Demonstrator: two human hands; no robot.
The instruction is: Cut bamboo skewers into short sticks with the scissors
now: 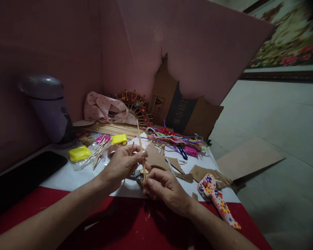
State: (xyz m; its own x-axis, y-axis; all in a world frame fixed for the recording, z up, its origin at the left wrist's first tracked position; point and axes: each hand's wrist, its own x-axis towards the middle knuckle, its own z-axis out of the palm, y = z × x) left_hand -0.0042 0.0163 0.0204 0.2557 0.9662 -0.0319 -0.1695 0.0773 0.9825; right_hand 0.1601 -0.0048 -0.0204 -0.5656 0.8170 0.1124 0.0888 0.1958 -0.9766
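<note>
Thin bamboo sticks (139, 135) stand nearly upright between my two hands over the front of the white paper. My left hand (120, 163) pinches them partway up between thumb and fingers, and a shorter stick (132, 148) also pokes out of this hand. Lower down, my right hand (167, 187) is closed round the bottom ends of the sticks. How many sticks are held I cannot tell. Behind the hands lies a metal tool (134, 175), mostly hidden, beside a piece of cardboard (155, 157).
Yellow clay packs (79, 153), a bundle of bamboo sticks (117, 130) and coloured pipe cleaners (172, 135) lie on the white paper (54, 177). A purple tumbler (50, 114) and a black phone-like slab (49, 163) are left. Torn cardboard (169, 100) leans behind; a flowered cloth piece (219, 201) lies right.
</note>
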